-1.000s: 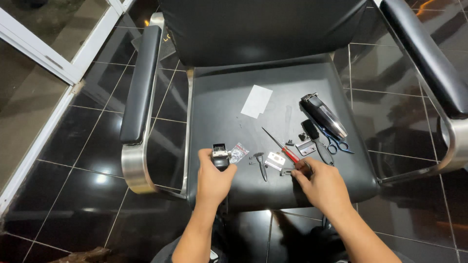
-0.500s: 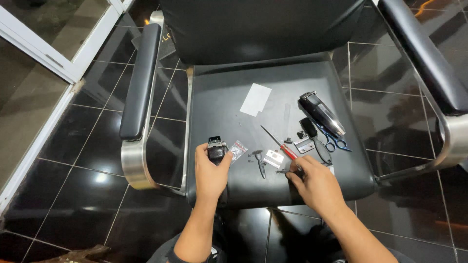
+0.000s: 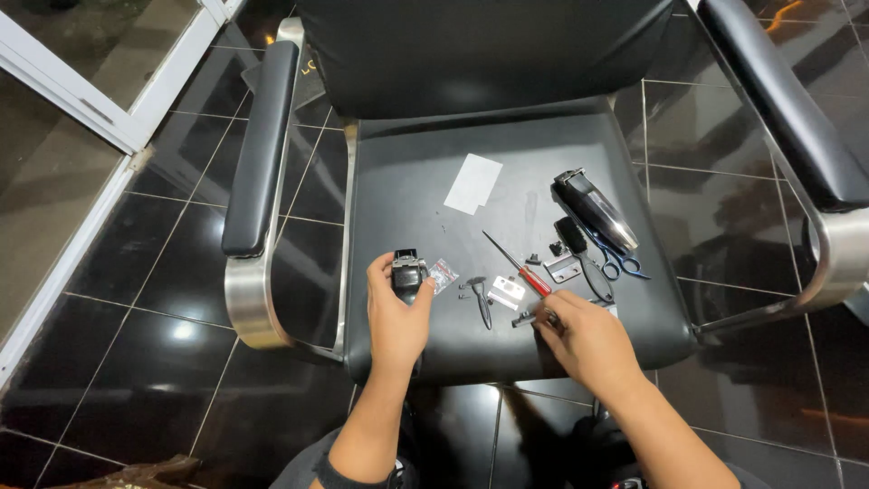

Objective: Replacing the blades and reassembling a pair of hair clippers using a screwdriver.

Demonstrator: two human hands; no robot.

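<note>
Two hands work over small clipper parts laid out on a black chair seat.

The left hand (image 3: 396,312) grips a small black clipper part (image 3: 408,269) at the seat's (image 3: 407,190) front left, fingers pressed around it, beside a tiny clear bag (image 3: 443,273) whose contents are too small to tell. The right hand (image 3: 587,340) pinches a small dark piece (image 3: 525,318) near a red-handled screwdriver (image 3: 518,268). Farther back lie a metal blade plate (image 3: 563,268), blue-handled scissors (image 3: 615,258), a black clipper body (image 3: 595,211) and a white card (image 3: 474,183).
</note>
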